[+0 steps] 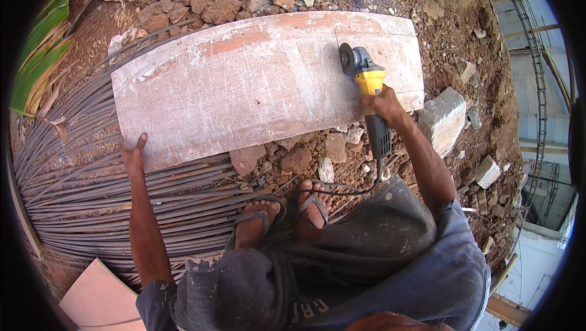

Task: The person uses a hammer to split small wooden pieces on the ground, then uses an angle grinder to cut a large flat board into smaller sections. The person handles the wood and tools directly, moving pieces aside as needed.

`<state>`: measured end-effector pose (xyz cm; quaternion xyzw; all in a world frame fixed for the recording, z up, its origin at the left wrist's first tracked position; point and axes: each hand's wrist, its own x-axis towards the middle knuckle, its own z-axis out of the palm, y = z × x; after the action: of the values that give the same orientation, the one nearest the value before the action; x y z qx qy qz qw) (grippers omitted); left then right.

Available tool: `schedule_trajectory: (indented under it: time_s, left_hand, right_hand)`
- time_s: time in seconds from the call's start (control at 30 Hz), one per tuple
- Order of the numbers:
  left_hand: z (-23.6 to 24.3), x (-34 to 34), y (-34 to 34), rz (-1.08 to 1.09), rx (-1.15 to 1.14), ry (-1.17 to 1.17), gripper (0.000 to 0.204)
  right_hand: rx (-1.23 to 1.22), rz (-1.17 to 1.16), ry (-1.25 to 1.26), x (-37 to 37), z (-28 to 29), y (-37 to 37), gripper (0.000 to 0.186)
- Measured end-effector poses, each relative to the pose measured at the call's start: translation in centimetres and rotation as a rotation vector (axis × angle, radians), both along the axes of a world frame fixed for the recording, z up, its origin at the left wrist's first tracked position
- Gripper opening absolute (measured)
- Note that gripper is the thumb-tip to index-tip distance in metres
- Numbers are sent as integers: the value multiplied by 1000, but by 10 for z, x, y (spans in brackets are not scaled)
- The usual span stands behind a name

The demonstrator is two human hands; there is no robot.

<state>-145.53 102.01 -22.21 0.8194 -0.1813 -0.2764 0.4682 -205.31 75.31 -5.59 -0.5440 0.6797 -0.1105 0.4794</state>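
Observation:
A wide whitish plywood board (256,81) with reddish stains lies across a bundle of steel rods and rubble. My left hand (132,154) presses flat on the board's near left edge, fingers apart. My right hand (383,104) grips a yellow and grey angle grinder (365,75) by its body. The grinder's disc rests on the board near its right end, beside a thin cut line. Its black cord (342,190) trails down toward my sandalled feet (284,215).
A bundle of long steel rods (79,172) runs under the board at left. Red earth and stones (232,1) lie beyond, a pale concrete block (444,118) at right, a small plywood piece (101,297) lower left, green leaves (39,56) far left.

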Motion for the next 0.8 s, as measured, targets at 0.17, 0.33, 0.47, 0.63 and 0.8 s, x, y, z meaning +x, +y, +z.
schedule_trajectory:
  time_s: [0.17, 0.33, 0.47, 0.63, 0.8]
  left_hand:
    - [6, -1, -1, -7, -27, 29, 98]
    - [2, 4, 2, -9, -48, 24, 97]
    - [6, -5, -2, 14, 22, -30, 98]
    - [4, -2, -1, -2, -12, -4, 99]
    - [0, 2, 0, 6, 3, -20, 97]
  right_hand:
    - [-10, 26, 72, 6, 9, 6, 34]
    - [16, 43, 91, 4, 7, 6, 33]
    - [-17, 51, 113, 4, 10, 13, 34]
    - [-13, 28, 29, 5, 11, 17, 35]
    - [-7, 2, -38, 2, 6, 20, 35]
